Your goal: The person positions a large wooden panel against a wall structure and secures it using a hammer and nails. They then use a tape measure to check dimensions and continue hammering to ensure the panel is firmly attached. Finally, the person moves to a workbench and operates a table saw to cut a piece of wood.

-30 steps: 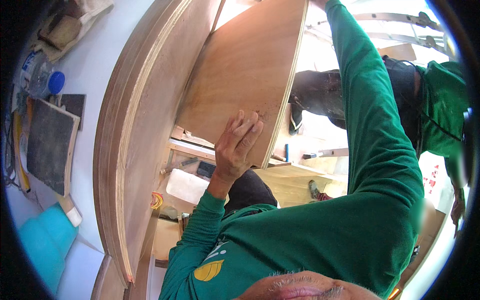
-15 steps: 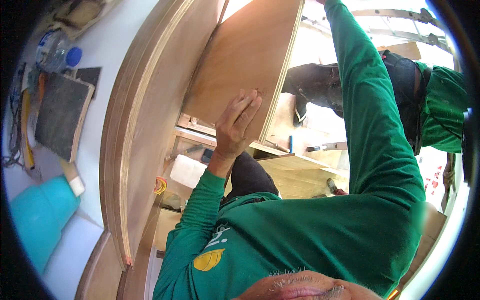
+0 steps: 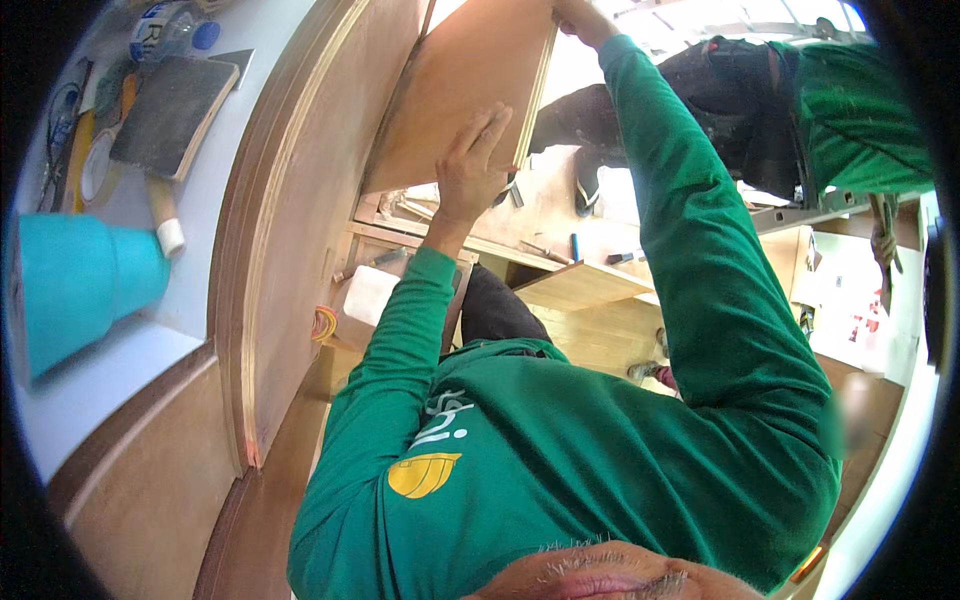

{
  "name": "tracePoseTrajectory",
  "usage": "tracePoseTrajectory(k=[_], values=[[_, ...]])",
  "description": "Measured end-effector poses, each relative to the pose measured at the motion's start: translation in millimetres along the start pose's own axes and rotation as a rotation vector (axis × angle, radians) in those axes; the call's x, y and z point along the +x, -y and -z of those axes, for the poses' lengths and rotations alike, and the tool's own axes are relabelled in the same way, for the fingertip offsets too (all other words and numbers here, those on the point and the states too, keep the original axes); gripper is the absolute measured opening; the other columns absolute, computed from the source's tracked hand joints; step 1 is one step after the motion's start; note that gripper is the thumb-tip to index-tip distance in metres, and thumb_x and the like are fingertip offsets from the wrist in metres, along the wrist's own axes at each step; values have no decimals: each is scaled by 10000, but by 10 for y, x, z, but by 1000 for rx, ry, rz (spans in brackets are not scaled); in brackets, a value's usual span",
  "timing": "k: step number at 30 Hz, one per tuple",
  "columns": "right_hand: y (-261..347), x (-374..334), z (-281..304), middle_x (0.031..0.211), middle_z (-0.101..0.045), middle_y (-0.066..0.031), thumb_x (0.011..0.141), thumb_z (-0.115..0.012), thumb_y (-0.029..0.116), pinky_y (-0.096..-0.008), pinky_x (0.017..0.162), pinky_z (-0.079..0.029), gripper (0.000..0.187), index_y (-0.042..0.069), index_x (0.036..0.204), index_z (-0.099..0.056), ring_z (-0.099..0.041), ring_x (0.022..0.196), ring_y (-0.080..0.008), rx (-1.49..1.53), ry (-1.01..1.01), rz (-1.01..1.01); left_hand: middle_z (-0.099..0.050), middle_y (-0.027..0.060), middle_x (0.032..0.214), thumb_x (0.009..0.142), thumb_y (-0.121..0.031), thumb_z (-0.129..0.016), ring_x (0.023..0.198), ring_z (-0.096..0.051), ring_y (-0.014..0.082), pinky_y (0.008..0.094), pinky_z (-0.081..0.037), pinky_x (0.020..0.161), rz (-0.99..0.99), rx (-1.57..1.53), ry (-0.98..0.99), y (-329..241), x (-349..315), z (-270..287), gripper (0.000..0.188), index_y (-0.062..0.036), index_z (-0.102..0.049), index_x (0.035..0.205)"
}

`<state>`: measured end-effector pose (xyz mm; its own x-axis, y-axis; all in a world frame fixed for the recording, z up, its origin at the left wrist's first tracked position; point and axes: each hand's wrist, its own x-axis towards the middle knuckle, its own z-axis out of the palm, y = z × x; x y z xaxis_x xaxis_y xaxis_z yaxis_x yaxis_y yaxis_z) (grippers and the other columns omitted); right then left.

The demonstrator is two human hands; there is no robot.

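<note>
brown plywood fills the upper middle: a panel [image 3: 455, 95] stands at a slant beside a longer board [image 3: 330, 150] with a layered edge, its top running out of the picture. the person's left hand [image 3: 466, 178] is open, fingers stretched and laid against the panel's face near its lower corner, not gripping. the right hand [image 3: 588, 22] reaches to the panel's far edge with fingers bent; the picture's upper border crops it, so whether it grips cannot be told.

over the last second the view has shifted: the panel sits higher in the picture, more of the right hand shows, and more of the wooden compartment [image 3: 400, 207] below the panel is uncovered. the head has moved too, so how far the panel itself travelled is unclear; both hands remain at it, so it seems not yet let go.

the compartment holds loose pale strips. at left, a teal tub [image 3: 95, 290] rests on a white surface [image 3: 225, 120], its inside hidden. farther up, a clear bottle [image 3: 170, 38] with a blue cap lies on its side; its contents cannot be made out. between them are a dark flat board [image 3: 178, 115] and a tape roll [image 3: 98, 168]. a boxy white object [image 3: 368, 295], perhaps a container, shows no opening.
</note>
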<state>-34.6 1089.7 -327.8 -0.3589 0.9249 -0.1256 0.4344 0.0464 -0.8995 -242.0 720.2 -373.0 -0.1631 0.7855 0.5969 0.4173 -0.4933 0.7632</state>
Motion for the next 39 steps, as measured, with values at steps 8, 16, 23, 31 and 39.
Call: tracePoseTrajectory(k=[8,16,23,31,39], values=[[427,-1216,-917,762,-587,-50,1043,-433,663,-332,555,-443,555,127,1105,-564,-554,649,-177,-91,-287,-131,-682,115,1342,646,69,-817,1198,-671,348,423,-568,966,-23,75,-53,21,-68,-76,843,-148,-631,1440],[994,-2557,-1662,768,-683,-188,946,-586,551,-395,618,-560,640,-77,868,-681,-690,711,-279,-310,-417,-174,-692,125,1276,783,-77,-790,1117,-675,374,465,-567,910,-211,207,-130,121,-22,-70,672,-156,-632,1431],[1607,-3956,-2620,961,-656,-448,955,-638,396,-529,863,-572,638,-218,1073,-512,-700,991,-545,-268,-257,-15,-693,134,1154,865,-303,-740,971,-692,411,486,-578,799,-80,19,20,390,-157,138,392,-75,-681,1178],[1651,-4295,-2259,743,-661,-153,986,-670,422,-366,599,-533,532,-88,969,-517,-667,690,-213,-40,-335,-51,-666,126,1301,851,-176,-766,1149,-658,345,468,-568,931,-183,175,-138,200,12,75,457,-110,-675,1293],[1466,-3579,-1869,663,-564,-47,989,-632,431,-325,460,-436,467,6,805,-576,-526,517,-147,-12,-263,-36,-656,141,1352,793,-49,-775,1209,-627,376,454,-533,1015,-74,126,-104,169,76,325,677,-117,-617,1448]])
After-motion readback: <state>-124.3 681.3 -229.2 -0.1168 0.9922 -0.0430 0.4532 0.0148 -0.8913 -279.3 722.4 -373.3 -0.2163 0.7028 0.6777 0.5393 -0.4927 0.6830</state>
